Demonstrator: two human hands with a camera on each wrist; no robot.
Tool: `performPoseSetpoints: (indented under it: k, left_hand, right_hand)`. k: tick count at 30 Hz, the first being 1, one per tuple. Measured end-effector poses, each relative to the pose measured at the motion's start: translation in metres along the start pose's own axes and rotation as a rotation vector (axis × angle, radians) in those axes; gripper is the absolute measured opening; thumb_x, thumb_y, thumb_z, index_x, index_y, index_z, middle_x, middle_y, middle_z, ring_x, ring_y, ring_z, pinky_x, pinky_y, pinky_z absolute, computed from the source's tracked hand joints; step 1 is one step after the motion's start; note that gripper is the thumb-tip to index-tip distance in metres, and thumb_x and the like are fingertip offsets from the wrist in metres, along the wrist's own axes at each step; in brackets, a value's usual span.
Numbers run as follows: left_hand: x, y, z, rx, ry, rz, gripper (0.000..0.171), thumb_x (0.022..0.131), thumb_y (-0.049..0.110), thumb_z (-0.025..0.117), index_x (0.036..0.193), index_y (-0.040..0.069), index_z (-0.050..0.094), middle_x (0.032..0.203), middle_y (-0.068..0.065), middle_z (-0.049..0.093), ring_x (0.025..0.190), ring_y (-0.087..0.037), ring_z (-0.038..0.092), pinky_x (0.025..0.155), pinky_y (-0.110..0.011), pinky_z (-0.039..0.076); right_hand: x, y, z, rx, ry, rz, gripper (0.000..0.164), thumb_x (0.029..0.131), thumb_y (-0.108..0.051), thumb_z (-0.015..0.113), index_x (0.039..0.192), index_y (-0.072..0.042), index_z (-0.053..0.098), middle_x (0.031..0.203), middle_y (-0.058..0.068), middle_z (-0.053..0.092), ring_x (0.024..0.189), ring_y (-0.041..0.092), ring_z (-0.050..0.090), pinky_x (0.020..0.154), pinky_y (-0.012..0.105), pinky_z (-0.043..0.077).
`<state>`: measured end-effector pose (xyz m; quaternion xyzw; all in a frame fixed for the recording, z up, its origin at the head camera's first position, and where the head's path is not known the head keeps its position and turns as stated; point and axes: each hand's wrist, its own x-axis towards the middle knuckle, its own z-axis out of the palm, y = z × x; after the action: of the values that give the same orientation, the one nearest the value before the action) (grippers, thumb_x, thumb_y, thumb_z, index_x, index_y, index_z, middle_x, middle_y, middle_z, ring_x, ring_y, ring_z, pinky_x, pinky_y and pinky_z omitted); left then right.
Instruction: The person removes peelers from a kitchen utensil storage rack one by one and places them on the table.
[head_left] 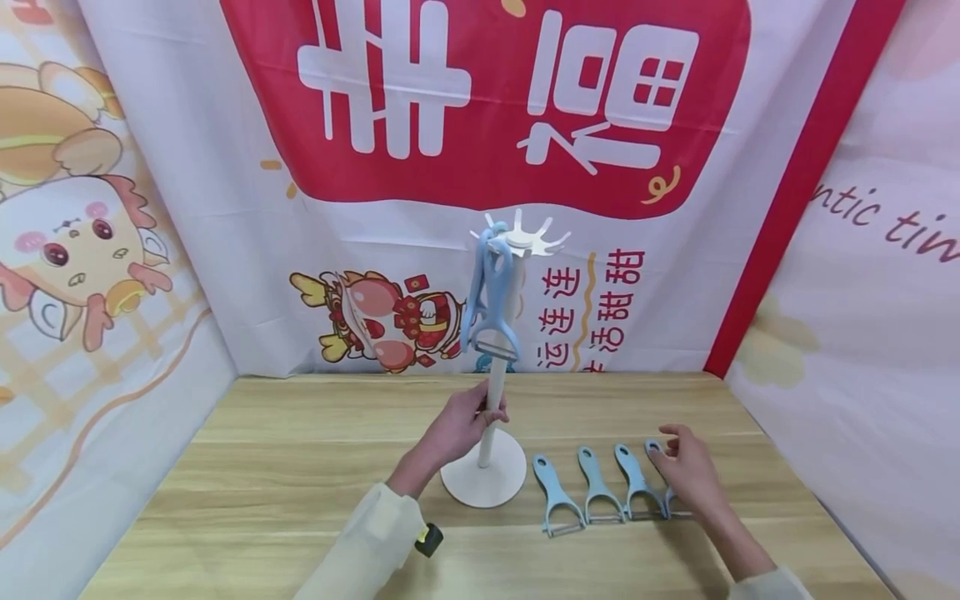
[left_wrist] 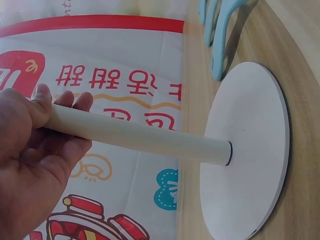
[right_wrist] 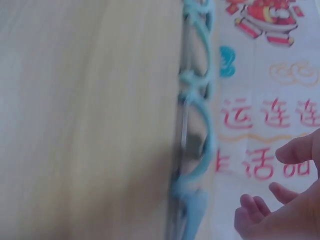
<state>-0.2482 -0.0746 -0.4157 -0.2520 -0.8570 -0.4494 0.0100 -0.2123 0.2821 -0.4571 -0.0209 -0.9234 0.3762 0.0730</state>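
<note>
My left hand [head_left: 461, 425] grips the pole [left_wrist: 135, 134] of a white stand with a round base [head_left: 483, 492] and a ring of hooks [head_left: 534, 242] at its top. Light-blue Y-shaped peelers [head_left: 495, 292] hang from the hooks on the left side, overlapping. Right of the base, several more peelers [head_left: 555, 492] lie in a row, handles pointing away. My right hand [head_left: 688, 468] is over the rightmost peeler [head_left: 652, 447], partly hiding it. In the right wrist view, thumb and fingers [right_wrist: 255, 212] are apart with nothing between them.
The wooden table [head_left: 315, 475] ends at a printed cloth backdrop [head_left: 255, 275], with cloth walls left and right. A small black object [head_left: 429, 540] sits beside my left sleeve [head_left: 375, 533].
</note>
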Motion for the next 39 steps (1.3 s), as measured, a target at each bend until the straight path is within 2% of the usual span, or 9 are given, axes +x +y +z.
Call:
performPoseSetpoints:
  k: [4,10,15,22,27,33,39]
  left_hand:
    - [0.000,-0.001,-0.001,0.009,0.013,0.010,0.006,0.102,0.017,0.054,0.106,0.014,0.056,0.102,-0.002,0.069,0.105,-0.019,0.068,0.098,-0.045,0.057]
    - [-0.007,-0.006,-0.003,-0.005,0.010,-0.031,0.020,0.103,0.017,0.053,0.122,0.010,0.055,0.119,-0.008,0.067,0.119,-0.026,0.064,0.102,-0.048,0.053]
    - [-0.026,-0.020,-0.004,-0.003,0.007,-0.078,0.031,0.103,0.017,0.054,0.134,0.011,0.050,0.134,-0.009,0.061,0.131,-0.028,0.056,0.109,-0.047,0.048]
    - [-0.056,-0.031,-0.012,0.037,0.009,-0.142,0.032,0.102,0.021,0.057,0.132,0.012,0.052,0.133,-0.009,0.062,0.129,-0.027,0.057,0.110,-0.047,0.047]
    - [-0.073,-0.026,-0.020,0.040,0.028,-0.144,0.032,0.101,0.019,0.059,0.131,0.011,0.053,0.132,-0.009,0.062,0.128,-0.028,0.058,0.108,-0.047,0.049]
    - [-0.083,-0.012,-0.025,-0.011,0.042,-0.138,0.032,0.101,0.021,0.060,0.131,0.014,0.053,0.133,-0.009,0.060,0.131,-0.028,0.056,0.107,-0.043,0.050]
    - [-0.089,0.005,-0.026,-0.037,0.054,-0.067,0.029,0.100,0.017,0.061,0.128,0.016,0.054,0.129,-0.003,0.061,0.129,-0.026,0.058,0.106,-0.042,0.051]
  right_hand:
    - [0.000,-0.028,0.009,0.086,0.019,-0.041,0.045,0.094,-0.004,0.062,0.134,0.010,0.046,0.119,0.032,0.055,0.109,0.039,0.057,0.094,0.046,0.051]
    - [-0.001,-0.065,0.031,0.244,-0.063,-0.029,0.049,0.097,-0.005,0.059,0.140,0.004,0.040,0.131,0.028,0.052,0.123,0.039,0.053,0.106,0.052,0.047]
    - [0.000,-0.085,0.052,0.318,-0.129,-0.032,0.050,0.098,-0.008,0.060,0.143,-0.001,0.038,0.136,0.025,0.052,0.128,0.039,0.053,0.109,0.051,0.046]
    - [0.000,-0.115,0.078,0.434,-0.217,-0.091,0.052,0.097,-0.010,0.064,0.143,-0.004,0.040,0.139,0.023,0.055,0.131,0.038,0.054,0.108,0.049,0.048]
    - [0.002,-0.131,0.094,0.476,-0.286,-0.114,0.056,0.097,-0.017,0.066,0.146,-0.009,0.039,0.142,0.019,0.053,0.135,0.037,0.051,0.111,0.051,0.045]
    - [0.008,-0.142,0.113,0.500,-0.356,-0.102,0.059,0.096,-0.021,0.067,0.147,-0.016,0.039,0.147,0.018,0.050,0.137,0.039,0.049,0.107,0.050,0.049]
    - [0.012,-0.143,0.131,0.527,-0.415,-0.150,0.052,0.097,-0.016,0.065,0.144,-0.019,0.044,0.144,0.017,0.053,0.136,0.038,0.050,0.107,0.050,0.049]
